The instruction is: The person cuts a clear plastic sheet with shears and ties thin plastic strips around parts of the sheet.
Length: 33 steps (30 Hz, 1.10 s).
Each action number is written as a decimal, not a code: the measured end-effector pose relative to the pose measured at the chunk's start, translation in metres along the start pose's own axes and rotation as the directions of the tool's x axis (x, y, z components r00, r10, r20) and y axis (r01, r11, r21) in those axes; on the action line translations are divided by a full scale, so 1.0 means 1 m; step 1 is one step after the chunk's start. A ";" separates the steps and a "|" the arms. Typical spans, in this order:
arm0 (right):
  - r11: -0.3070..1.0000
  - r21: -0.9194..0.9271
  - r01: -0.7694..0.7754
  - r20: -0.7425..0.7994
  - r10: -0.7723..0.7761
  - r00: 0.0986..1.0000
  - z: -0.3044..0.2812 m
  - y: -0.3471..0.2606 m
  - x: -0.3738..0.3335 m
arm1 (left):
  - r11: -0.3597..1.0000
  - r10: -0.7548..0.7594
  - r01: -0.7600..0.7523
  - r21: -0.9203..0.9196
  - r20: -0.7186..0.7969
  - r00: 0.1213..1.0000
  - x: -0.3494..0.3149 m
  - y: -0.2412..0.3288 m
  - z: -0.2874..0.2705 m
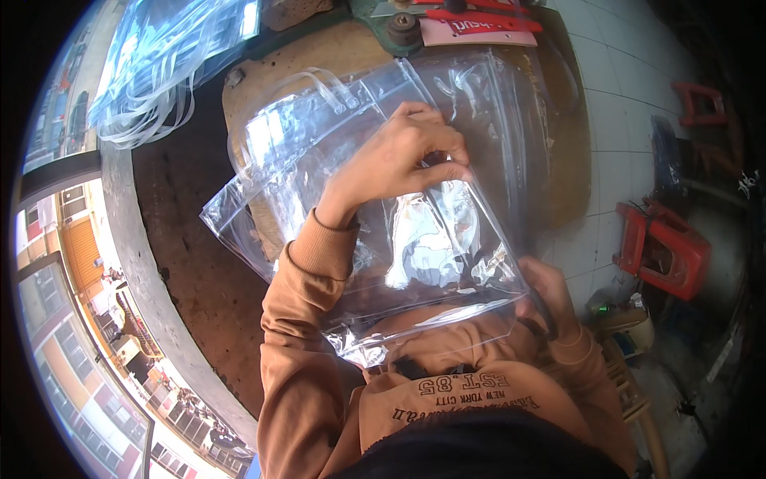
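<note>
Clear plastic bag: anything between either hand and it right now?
Nothing visible. The left hand pinches the upper part of the clear plastic bag directly, and the right hand grips its lower right corner, partly hidden behind the film.

The right hand (550,299) is partly hidden behind the clear plastic bag (415,239). The red tool (479,16) is cut off by the top edge.

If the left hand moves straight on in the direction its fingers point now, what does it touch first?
Probably more of the clear plastic bag that the left hand already pinches; its fingers curl toward the bag's right side. Depth is unclear.
</note>
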State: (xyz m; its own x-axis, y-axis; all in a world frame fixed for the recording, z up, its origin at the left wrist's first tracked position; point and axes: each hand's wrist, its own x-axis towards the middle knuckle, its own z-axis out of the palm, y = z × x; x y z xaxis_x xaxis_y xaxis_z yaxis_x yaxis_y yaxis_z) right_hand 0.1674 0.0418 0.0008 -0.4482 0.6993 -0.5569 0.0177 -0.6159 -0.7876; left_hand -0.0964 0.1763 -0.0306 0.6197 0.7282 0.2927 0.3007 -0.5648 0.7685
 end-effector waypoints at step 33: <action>0.767 -0.641 -0.014 -0.499 -0.403 0.768 -0.040 -0.010 -0.003 | 0.993 0.017 -0.027 0.115 0.080 0.997 0.000 0.015 0.001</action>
State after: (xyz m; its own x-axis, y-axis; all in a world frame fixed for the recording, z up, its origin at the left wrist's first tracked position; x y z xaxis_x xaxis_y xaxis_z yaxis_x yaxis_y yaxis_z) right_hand 0.2045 0.0608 -0.0001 0.0944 0.9657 -0.2418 0.5933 -0.2496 -0.7653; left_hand -0.0914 0.1677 -0.0197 0.6808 0.6849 0.2596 0.3655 -0.6248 0.6899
